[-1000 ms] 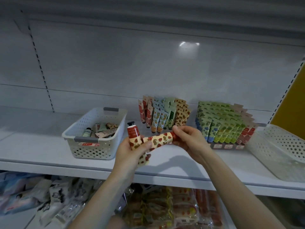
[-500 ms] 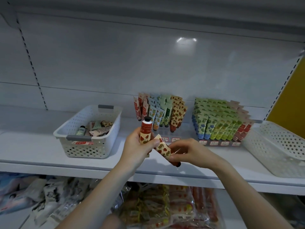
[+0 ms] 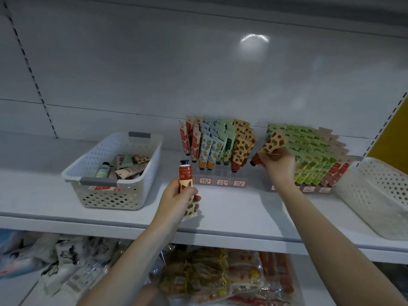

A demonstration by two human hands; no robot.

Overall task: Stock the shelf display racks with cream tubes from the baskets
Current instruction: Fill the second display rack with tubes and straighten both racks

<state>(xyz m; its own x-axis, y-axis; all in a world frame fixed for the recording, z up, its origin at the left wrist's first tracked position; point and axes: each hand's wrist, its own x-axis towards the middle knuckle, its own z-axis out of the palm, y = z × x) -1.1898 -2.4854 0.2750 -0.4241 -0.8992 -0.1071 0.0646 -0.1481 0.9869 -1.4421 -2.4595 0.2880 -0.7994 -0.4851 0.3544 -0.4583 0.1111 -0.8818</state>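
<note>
Plastic-wrapped packets (image 3: 212, 274) lie lowest; a yellow panel (image 3: 393, 138) stands at far right.

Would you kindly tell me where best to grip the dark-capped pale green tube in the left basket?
I'd pinch the pale green tube just below its dark cap, coming from above: it stands cap-up in the basket, whose walls block a sideways approach.

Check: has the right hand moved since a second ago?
Yes. The right hand carried its spotted tube rightward, from before the left rack to the right rack.
</note>
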